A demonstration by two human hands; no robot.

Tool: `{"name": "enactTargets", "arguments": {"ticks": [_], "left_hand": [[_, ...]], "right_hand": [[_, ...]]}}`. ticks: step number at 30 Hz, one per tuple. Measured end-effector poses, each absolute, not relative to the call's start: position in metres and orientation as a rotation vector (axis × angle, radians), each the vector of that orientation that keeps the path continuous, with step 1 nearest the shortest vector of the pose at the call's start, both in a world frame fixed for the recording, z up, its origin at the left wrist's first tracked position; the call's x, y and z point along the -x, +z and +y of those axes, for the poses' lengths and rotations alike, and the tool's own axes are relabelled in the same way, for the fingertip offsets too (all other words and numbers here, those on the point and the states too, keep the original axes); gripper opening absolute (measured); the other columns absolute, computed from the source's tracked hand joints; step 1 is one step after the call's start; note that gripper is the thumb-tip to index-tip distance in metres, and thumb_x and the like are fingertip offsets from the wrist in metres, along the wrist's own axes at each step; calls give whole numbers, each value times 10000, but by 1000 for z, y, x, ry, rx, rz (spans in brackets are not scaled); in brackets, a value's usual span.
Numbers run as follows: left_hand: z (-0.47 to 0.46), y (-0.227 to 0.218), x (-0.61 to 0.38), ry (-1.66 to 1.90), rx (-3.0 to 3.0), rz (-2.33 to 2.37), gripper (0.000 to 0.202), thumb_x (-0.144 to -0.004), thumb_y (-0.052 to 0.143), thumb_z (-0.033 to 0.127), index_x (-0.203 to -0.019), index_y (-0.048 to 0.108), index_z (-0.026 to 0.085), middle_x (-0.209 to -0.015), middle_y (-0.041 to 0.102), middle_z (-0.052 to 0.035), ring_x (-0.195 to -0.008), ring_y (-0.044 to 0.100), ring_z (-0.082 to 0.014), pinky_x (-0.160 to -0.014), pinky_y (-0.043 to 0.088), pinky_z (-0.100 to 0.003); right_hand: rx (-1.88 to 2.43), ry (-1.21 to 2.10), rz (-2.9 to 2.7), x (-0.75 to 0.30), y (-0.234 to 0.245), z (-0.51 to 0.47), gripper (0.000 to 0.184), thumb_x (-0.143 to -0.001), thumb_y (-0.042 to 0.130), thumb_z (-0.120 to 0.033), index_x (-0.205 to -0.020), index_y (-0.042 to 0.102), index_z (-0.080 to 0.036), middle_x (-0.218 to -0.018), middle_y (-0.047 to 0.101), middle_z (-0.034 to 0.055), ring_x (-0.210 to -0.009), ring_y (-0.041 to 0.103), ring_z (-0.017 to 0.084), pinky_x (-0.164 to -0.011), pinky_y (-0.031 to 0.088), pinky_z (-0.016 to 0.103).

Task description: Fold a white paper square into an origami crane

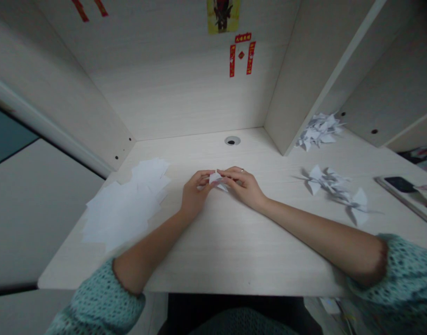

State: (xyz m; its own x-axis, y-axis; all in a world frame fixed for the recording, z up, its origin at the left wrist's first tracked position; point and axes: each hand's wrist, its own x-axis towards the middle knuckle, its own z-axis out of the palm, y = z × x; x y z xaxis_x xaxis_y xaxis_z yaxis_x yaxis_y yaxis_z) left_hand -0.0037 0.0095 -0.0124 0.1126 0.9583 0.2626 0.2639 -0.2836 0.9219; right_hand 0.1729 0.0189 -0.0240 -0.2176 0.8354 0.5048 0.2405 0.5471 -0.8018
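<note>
A small white folded paper piece (pixel 216 179) lies between my two hands at the middle of the pale wooden desk (pixel 234 242). My left hand (pixel 195 191) has its fingers curled and pinches the paper's left side. My right hand (pixel 241 185), with a ring on one finger, presses and pinches the paper's right side. Both forearms rest on the desk, with teal knitted sleeves pushed up.
A loose stack of white paper sheets (pixel 124 204) lies at the left. Several folded paper figures (pixel 335 188) lie at the right, and another pile (pixel 318 130) sits further back. A dark phone (pixel 403 185) lies at the far right. A cable hole (pixel 232 140) is at the back.
</note>
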Motion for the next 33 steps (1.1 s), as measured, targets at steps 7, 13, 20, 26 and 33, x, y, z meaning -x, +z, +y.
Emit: {"name": "enactTargets", "arguments": {"ticks": [7, 13, 20, 26, 33], "left_hand": [[12, -15, 5, 1197, -1566, 1117, 332, -725, 699, 337, -1005, 602, 187, -1095, 682, -91, -964, 666, -195, -862, 522, -342], [10, -13, 4, 1192, -1614, 1160, 316, -727, 690, 295, -1006, 600, 178, -1104, 679, -83, -1014, 647, -192, -924, 499, -352], [7, -8, 3, 1136, -1721, 1203, 322, -753, 561, 119, -1059, 625, 196, -1153, 667, -44, -1099, 604, -175, -976, 462, -332], [4, -8, 5, 1041, -1898, 1239, 386, -834, 508, 198, -1209, 582, 252, -1272, 603, -19, -1114, 590, -175, -953, 475, -324], [-3, 1, 5, 980, -1977, 1149, 417, -826, 498, 182, -1232, 542, 268, -1272, 600, -16, -1075, 612, -160, -956, 465, -303]], "right_hand": [[917, 980, -1568, -171, -29, 23, 294, -804, 626, -375, -1040, 705, -218, -895, 700, 62, -788, 628, 161, -724, 489, 303], [934, 1131, -1548, -170, -30, 23, 422, -718, 703, -406, -1075, 680, -182, -885, 717, 62, -763, 632, 167, -728, 490, 311], [931, 1114, -1577, -169, -24, 19, 494, -668, 746, -391, -1101, 648, -173, -637, 517, -47, -533, 414, 73, -508, 342, 217], [973, 1083, -1560, -169, -25, 18, 496, -666, 743, -419, -1083, 648, -169, -625, 441, -58, -528, 377, 75, -499, 318, 223], [1028, 956, -1622, -171, -26, 18, 418, -709, 706, -437, -1039, 673, -182, -643, 493, -34, -543, 418, 87, -505, 337, 224]]}}
